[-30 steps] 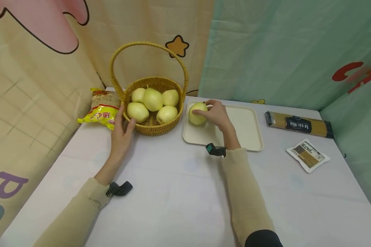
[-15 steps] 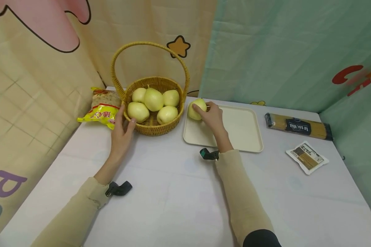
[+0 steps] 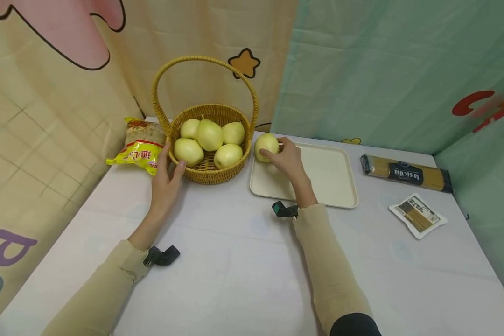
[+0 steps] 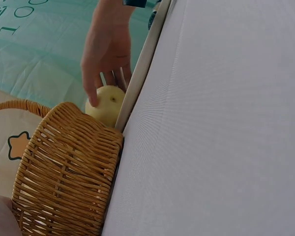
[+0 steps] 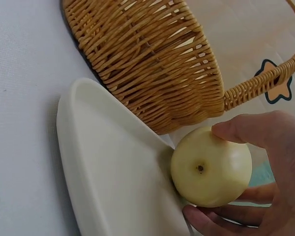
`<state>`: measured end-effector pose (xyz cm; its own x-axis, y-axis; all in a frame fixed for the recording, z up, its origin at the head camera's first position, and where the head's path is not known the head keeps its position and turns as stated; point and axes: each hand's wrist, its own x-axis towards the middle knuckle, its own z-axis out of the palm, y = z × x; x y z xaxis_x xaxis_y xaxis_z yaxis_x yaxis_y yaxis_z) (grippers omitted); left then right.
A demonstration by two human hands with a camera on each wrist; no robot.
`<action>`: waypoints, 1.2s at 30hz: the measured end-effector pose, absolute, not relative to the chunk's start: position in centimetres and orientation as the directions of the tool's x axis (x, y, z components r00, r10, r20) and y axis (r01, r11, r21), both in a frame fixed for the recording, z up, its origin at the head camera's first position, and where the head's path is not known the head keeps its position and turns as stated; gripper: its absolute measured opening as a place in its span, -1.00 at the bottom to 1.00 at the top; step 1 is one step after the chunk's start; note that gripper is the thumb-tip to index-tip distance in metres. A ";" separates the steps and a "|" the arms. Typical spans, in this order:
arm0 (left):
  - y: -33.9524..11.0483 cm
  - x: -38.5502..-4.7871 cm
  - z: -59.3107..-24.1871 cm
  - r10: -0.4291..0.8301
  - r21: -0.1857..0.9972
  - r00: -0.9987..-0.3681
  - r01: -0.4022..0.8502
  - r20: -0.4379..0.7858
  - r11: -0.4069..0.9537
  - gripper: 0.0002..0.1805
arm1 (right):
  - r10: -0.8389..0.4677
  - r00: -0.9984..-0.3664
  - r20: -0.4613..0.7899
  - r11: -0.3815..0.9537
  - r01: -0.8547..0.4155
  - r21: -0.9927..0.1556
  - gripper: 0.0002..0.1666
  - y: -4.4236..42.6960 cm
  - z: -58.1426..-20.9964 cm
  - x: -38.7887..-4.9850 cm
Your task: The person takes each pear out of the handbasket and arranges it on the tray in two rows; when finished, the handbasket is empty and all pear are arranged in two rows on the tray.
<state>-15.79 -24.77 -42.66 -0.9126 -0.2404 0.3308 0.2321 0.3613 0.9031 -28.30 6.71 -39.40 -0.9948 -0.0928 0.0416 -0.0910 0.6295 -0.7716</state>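
Observation:
In the head view, a yellow-green pear (image 3: 266,147) sits at the back left corner of the cream tray (image 3: 332,184). My right hand (image 3: 289,158) holds it, thumb on the near side and fingers behind. The right wrist view shows the blossom end of that pear (image 5: 211,169) facing the camera, low against the tray's rim. To its left stands a round wicker basket (image 3: 210,177) with a tall handle and several pears (image 3: 210,135) inside. My left hand (image 3: 164,184) grips the basket's front left side, thumb at the rim; the left wrist view shows little of it.
A yellow snack bag (image 3: 140,147) lies left of the basket, close to my left fingers. At the right are a long pack of spaghetti (image 3: 405,172) and a small white-edged packet (image 3: 417,215). Curtains (image 3: 361,70) hang behind the white table (image 3: 235,266).
My right hand has shifted the pear slightly left and back on the tray and turned it a little. The left hand and the basket stay where they were.

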 end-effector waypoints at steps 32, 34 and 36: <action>-24.7 -15.7 -42.5 -0.230 0.901 -0.913 0.243 0.338 0.360 -0.27 | -0.016 -0.997 0.074 0.552 -0.070 -0.831 -0.06 6.6 -35.1 -26.9; -24.7 -15.7 -42.5 -0.230 0.901 -0.912 0.245 0.339 0.358 -0.26 | -0.029 -0.992 0.119 0.537 -0.116 -0.836 -0.09 6.2 -34.0 -26.3; -24.7 -15.7 -42.6 -0.231 0.900 -0.911 0.247 0.343 0.360 -0.27 | -0.041 -0.983 0.177 0.521 -0.173 -0.836 -0.13 5.8 -32.9 -25.6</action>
